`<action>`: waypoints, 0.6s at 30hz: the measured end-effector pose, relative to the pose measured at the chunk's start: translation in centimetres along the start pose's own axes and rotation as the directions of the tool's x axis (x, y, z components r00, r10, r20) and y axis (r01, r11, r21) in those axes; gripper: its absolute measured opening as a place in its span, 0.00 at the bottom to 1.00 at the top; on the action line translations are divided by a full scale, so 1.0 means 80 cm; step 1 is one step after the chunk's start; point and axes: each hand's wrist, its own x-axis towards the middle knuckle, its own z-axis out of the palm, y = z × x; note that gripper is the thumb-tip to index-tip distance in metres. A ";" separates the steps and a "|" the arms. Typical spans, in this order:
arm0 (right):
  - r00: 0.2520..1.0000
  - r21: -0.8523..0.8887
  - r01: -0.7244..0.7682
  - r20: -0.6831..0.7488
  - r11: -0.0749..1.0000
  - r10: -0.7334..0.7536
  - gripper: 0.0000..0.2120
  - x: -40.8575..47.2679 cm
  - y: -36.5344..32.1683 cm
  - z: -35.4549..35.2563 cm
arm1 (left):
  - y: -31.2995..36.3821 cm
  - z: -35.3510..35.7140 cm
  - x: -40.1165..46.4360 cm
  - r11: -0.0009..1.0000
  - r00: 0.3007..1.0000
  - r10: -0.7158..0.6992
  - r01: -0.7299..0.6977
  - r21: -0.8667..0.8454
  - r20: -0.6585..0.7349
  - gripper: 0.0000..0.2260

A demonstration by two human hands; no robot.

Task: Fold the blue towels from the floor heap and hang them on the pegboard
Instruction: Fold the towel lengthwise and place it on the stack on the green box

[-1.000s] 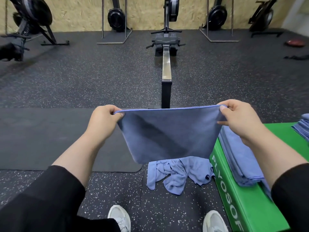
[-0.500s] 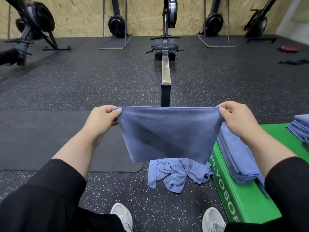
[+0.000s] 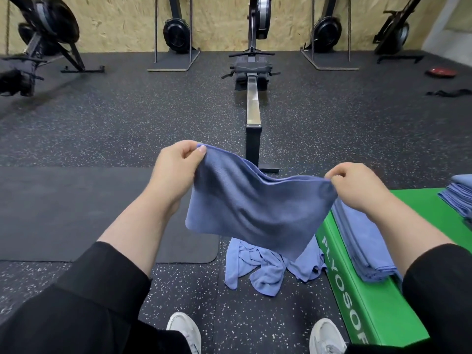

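Left hand [image 3: 176, 172], right hand [image 3: 357, 187] pinch towel [image 3: 258, 213] corners.

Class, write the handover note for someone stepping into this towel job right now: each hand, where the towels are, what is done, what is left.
Left hand: pinches one top corner of the held towel, raised higher.
Right hand: pinches the other top corner, lower, so the top edge sags.
Floor heap: crumpled blue towels lie in front of the feet, beside the green box.
Done: a folded stack lies on the box; a second stack sits at its far right.
Left: finish folding the held towel, fold the heap, hang everything. The pegboard is not in view.
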 end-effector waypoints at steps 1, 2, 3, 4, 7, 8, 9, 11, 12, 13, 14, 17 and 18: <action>0.999 -0.017 0.017 0.031 1.000 -0.016 0.11 -0.001 -0.006 0.004 | 0.007 0.012 -0.002 0.998 0.999 0.038 -0.039 0.042 0.025 0.08; 0.996 -0.009 0.060 0.064 0.998 -0.059 0.11 -0.001 -0.013 0.008 | 0.014 0.025 -0.004 0.993 0.996 0.073 -0.077 0.090 0.054 0.07; 0.986 0.026 0.126 0.103 0.992 -0.128 0.14 -0.002 -0.022 0.013 | 0.021 0.038 -0.007 0.983 0.990 0.105 -0.118 0.141 0.096 0.07; 0.966 0.093 0.197 0.149 0.976 -0.210 0.18 -0.006 -0.035 0.018 | 0.027 0.051 -0.010 0.970 0.979 0.128 -0.156 0.186 0.157 0.06; 0.880 0.336 0.285 0.279 0.898 -0.383 0.28 -0.019 -0.074 0.031 | 0.035 0.084 -0.017 0.936 0.934 0.147 -0.238 0.260 0.326 0.05; 0.861 0.385 0.287 0.298 0.877 -0.413 0.27 -0.020 -0.084 0.036 | 0.035 0.091 -0.018 0.933 0.925 0.143 -0.245 0.265 0.352 0.04; 0.848 0.415 0.291 0.304 0.862 -0.433 0.24 -0.019 -0.090 0.042 | 0.036 0.096 -0.017 0.933 0.922 0.139 -0.245 0.264 0.362 0.04; 0.836 0.423 0.312 0.303 0.850 -0.458 0.17 -0.017 -0.097 0.050 | 0.035 0.101 -0.015 0.937 0.927 0.133 -0.233 0.261 0.350 0.04; 0.827 0.425 0.327 0.305 0.844 -0.473 0.15 -0.016 -0.099 0.052 | 0.033 0.101 -0.014 0.946 0.935 0.126 -0.214 0.245 0.330 0.04; 0.822 0.429 0.335 0.301 0.839 -0.483 0.13 -0.015 -0.100 0.054 | 0.031 0.100 -0.013 0.962 0.944 0.113 -0.182 0.205 0.309 0.05; 0.821 0.436 0.340 0.295 0.834 -0.489 0.11 -0.015 -0.102 0.055 | 0.028 0.097 -0.012 0.980 0.952 0.092 -0.139 0.145 0.291 0.06; 0.832 0.423 0.364 0.253 0.829 -0.494 0.15 -0.013 -0.101 0.052 | 0.026 0.091 -0.018 1.000 0.966 0.029 -0.031 0.001 0.258 0.08; 0.836 0.429 0.371 0.232 0.824 -0.498 0.16 -0.014 -0.102 0.050 | 0.027 0.088 -0.021 1.000 0.962 0.003 -0.001 -0.007 0.273 0.08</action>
